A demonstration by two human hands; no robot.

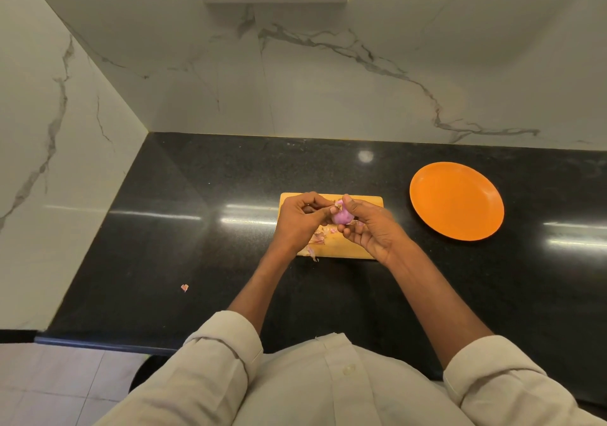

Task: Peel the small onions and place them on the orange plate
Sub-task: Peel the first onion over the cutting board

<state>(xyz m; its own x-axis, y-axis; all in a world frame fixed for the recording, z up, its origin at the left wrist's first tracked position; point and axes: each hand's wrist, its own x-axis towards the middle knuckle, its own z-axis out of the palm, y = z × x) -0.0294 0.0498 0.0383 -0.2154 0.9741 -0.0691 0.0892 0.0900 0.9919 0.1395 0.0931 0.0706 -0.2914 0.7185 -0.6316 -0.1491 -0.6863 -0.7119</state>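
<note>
Just above the cutting board (368,203), the right hand (371,228) pinches the small onion (341,217) while the left hand (300,218) nips its papery skin; light, firm and likely slippery once bare, it seems best gripped by its ends.

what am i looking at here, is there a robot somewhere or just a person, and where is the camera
No robot: a person works with two bare hands, and the one picture comes from a camera worn on the head, looking forward and down. The right hand holds a small purple onion, and the left hand pinches skin at its top to peel it. Below them a wooden cutting board lies on a black counter, with peel scraps on it and one scrap off to the left. To the right sits an orange plate with nothing on it yet.
</note>
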